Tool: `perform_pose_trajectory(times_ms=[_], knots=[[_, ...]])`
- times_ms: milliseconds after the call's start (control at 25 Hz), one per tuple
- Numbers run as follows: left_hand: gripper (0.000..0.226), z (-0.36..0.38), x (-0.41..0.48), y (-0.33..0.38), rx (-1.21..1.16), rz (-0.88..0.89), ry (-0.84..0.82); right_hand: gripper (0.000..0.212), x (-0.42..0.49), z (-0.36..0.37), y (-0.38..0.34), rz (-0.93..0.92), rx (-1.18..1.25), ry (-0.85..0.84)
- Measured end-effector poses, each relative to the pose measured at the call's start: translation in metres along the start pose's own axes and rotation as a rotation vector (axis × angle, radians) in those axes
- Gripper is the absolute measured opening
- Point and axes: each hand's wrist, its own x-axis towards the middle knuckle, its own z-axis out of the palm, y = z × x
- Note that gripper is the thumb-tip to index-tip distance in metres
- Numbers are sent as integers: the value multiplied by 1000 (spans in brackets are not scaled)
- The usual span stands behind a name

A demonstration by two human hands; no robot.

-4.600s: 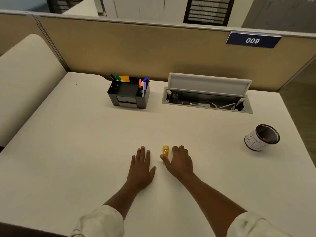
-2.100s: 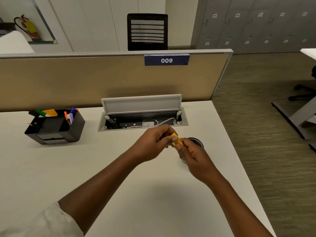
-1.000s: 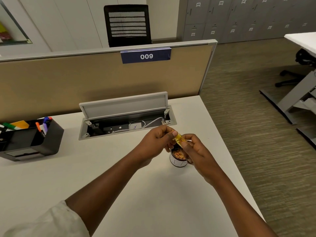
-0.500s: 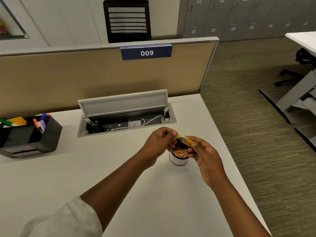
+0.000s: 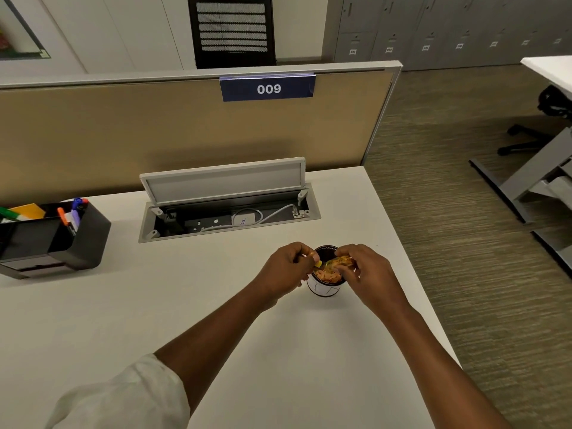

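- Our right hand (image 5: 370, 274) grips a small translucent yellow plastic container (image 5: 339, 261), with the fingers curled round it. The container lies tilted just above the mouth of the cup.
- Our left hand (image 5: 286, 267) pinches a small yellow piece (image 5: 318, 264) between thumb and fingertip, just beside the container. We cannot tell whether the two touch.
- Below both hands, a white paper cup with a dark inside (image 5: 323, 289) stands upright on the matte white desk top (image 5: 154, 305). Flat orange pieces (image 5: 329, 276) lie heaped inside it.
- The cup stands near the desk's right edge, and beyond that edge lies striped brown carpet (image 5: 464, 274). We have bare desk surface toward us and to the left.
- Behind the cup, and apart from it, a grey metal cable tray (image 5: 312, 213) is sunk into the desk. Its hinged lid is raised and a white cable lies inside.
- At far left, well apart, sits a boxy black plastic organiser (image 5: 83, 239) holding coloured markers.
- A beige fabric partition (image 5: 154, 128) closes the far edge of the desk.
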Motion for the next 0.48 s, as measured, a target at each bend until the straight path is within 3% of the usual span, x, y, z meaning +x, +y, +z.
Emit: perform_pose_trajectory(times_ms=[240,480], knots=[[18,1,-2,-4,61,-8,-11,45,3,3,4,-3,-53,3],[33,6,0,-4,178,36,-58,34,7,3,2,15,-12,46]])
